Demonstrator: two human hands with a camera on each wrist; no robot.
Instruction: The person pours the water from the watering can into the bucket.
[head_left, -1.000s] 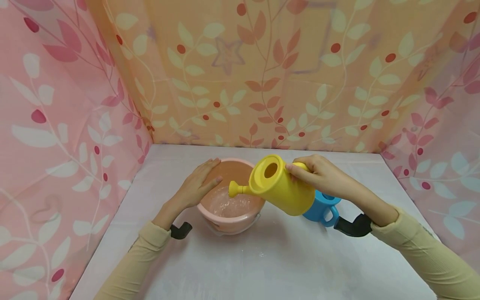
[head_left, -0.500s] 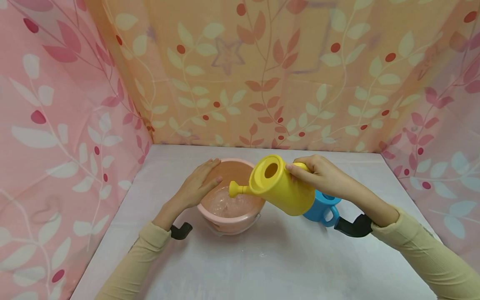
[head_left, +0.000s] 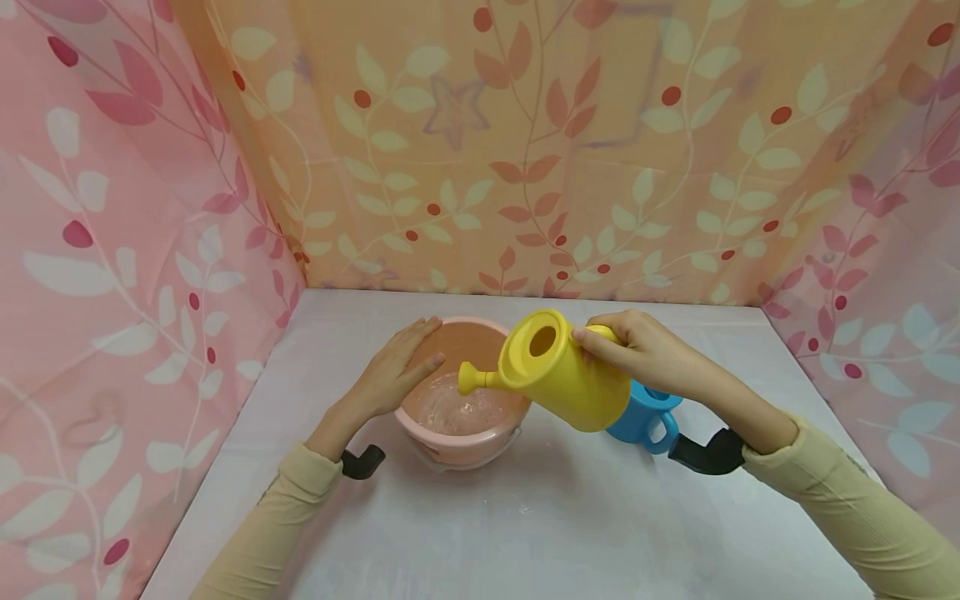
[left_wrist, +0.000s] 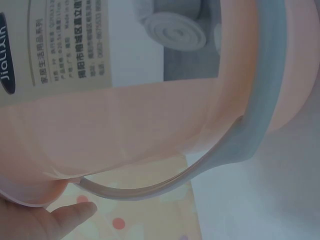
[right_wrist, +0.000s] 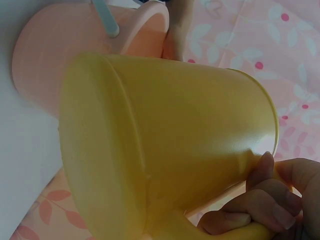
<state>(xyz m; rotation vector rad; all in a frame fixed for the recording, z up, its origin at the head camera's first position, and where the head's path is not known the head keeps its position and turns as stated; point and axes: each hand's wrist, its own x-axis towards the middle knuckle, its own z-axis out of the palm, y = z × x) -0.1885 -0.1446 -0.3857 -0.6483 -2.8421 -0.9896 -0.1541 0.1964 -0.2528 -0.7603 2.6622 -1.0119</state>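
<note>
My right hand (head_left: 628, 343) grips the handle of a yellow watering can (head_left: 577, 383), fingers curled round it in the right wrist view. The watering can (right_wrist: 190, 130) is tilted left, its spout head over a pink bucket (head_left: 457, 442). Water (head_left: 468, 410) ripples in the bottom of the bucket below the spout. At the bucket's left rim rests my left hand (head_left: 393, 375), fingers fairly straight and thumb reaching over the opening. In the left wrist view the bucket (left_wrist: 125, 125) shows its printed label and grey bail handle (left_wrist: 150, 192), with my left fingertips at the rim.
A blue cup (head_left: 645, 421) with a handle stands behind and right of the watering can, partly hidden by it. Small water drops (head_left: 522, 508) lie on the white tabletop (head_left: 480, 550). Leaf-patterned cloth walls (head_left: 510, 167) rise at the back and both sides.
Both hands, the watering can and the bucket keep their places. Only the ripples on the water in the bucket differ.
</note>
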